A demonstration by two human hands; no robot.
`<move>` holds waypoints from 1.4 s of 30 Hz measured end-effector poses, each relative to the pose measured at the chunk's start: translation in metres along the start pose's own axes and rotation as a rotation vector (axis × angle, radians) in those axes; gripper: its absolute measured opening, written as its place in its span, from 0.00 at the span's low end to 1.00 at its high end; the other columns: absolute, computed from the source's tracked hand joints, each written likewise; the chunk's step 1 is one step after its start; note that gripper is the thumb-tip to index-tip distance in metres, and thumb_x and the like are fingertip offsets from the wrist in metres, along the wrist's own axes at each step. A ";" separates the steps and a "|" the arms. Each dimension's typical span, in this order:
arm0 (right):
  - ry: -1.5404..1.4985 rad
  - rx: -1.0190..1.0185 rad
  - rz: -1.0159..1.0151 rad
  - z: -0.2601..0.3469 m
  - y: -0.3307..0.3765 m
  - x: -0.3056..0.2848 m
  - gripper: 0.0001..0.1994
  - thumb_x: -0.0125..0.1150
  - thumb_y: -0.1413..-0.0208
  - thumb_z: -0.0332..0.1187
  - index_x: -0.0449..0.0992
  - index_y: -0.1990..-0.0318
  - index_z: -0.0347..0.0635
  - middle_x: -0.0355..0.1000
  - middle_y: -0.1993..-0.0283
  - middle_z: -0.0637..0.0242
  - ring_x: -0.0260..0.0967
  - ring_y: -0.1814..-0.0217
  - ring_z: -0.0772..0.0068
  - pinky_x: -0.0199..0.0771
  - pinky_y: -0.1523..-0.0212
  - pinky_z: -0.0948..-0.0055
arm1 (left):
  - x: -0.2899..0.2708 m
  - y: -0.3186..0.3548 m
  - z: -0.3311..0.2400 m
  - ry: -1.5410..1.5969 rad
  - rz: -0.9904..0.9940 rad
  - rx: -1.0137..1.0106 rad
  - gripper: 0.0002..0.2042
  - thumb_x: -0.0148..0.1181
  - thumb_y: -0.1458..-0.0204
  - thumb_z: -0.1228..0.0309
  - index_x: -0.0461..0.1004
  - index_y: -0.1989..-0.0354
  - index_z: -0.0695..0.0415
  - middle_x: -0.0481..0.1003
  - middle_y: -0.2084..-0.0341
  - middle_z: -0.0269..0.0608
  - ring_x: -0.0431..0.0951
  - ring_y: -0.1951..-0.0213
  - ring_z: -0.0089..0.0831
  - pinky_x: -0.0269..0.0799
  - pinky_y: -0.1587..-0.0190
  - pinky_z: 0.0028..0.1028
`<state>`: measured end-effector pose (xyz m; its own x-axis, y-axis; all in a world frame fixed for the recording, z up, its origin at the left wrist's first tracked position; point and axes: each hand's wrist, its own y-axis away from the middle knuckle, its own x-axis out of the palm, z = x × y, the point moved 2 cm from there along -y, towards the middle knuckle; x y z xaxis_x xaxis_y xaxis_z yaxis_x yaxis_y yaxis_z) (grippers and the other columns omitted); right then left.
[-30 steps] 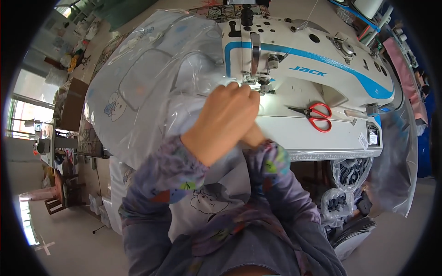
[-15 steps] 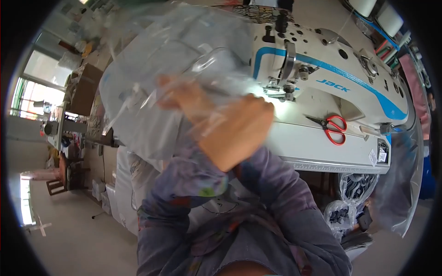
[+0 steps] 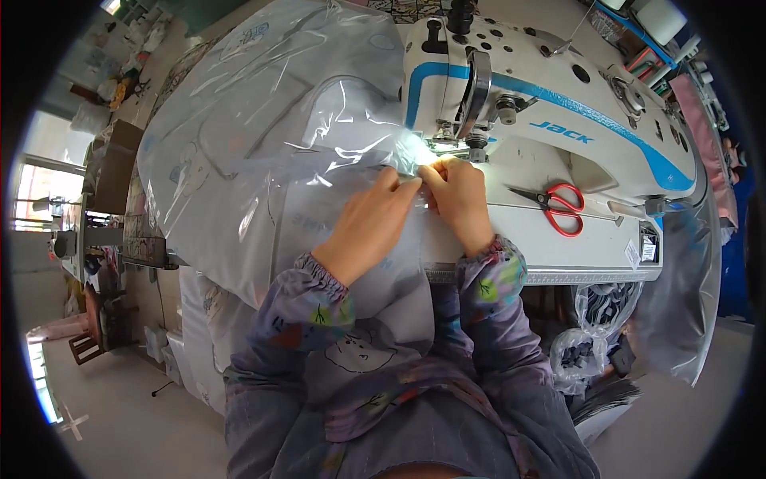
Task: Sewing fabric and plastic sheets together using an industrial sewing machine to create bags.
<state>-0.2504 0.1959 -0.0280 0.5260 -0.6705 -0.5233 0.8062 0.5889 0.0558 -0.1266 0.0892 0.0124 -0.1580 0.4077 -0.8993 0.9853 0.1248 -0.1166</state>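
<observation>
A large sheet of clear plastic film [image 3: 239, 152] lies over grey printed fabric [image 3: 307, 211], spread to the left of a white and blue sewing machine [image 3: 511, 104]. Just in front of the lit needle area, both hands pinch the edge of the film. My left hand [image 3: 371, 219] closes thumb and fingertips on it, palm down. Close beside it, my right hand [image 3: 459, 195] grips the same edge with bent fingers. The needle and presser foot sit right behind the right fingertips, partly hidden. More grey fabric with a line drawing hangs down over my lap.
Red-handled scissors [image 3: 562, 209] lie on the machine bed, right of my hand. A ruler strip [image 3: 550, 277] runs along the table's front edge. Below it hangs a clear bag of dark scraps [image 3: 586, 343]. White thread cones [image 3: 658, 20] stand at the far right.
My hands were crossed and blurred, with film lifted at the upper left. Now they are uncrossed, side by side at the needle, and the film lies flatter over the fabric.
</observation>
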 end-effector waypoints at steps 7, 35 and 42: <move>-0.199 0.142 0.048 -0.013 -0.001 0.001 0.10 0.63 0.39 0.31 0.78 0.65 0.30 0.76 0.77 0.65 0.74 0.81 0.79 0.74 0.79 0.78 | 0.010 0.013 0.007 -0.080 -0.096 0.019 0.17 0.57 0.47 0.76 0.75 0.48 0.59 0.72 0.52 0.41 0.80 0.70 0.43 0.78 0.69 0.41; -0.498 0.070 0.698 -0.091 0.169 0.015 0.17 0.58 0.36 0.26 0.69 0.42 0.34 0.73 0.44 0.56 0.72 0.42 0.62 0.70 0.37 0.63 | 0.010 -0.011 0.030 0.146 0.020 0.107 0.15 0.53 0.44 0.78 0.78 0.50 0.57 0.76 0.51 0.39 0.78 0.53 0.43 0.75 0.52 0.39; -0.208 -0.469 1.012 -0.049 0.158 0.099 0.20 0.67 0.47 0.28 0.75 0.47 0.33 0.74 0.44 0.53 0.70 0.40 0.50 0.67 0.39 0.57 | 0.008 -0.012 0.031 0.047 0.072 0.097 0.14 0.53 0.42 0.77 0.78 0.50 0.55 0.76 0.51 0.37 0.79 0.53 0.42 0.75 0.53 0.39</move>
<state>-0.0844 0.2448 -0.1130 0.9486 0.1735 -0.2646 -0.1730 0.9846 0.0254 -0.1376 0.0632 -0.0061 -0.0877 0.4546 -0.8864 0.9954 0.0067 -0.0951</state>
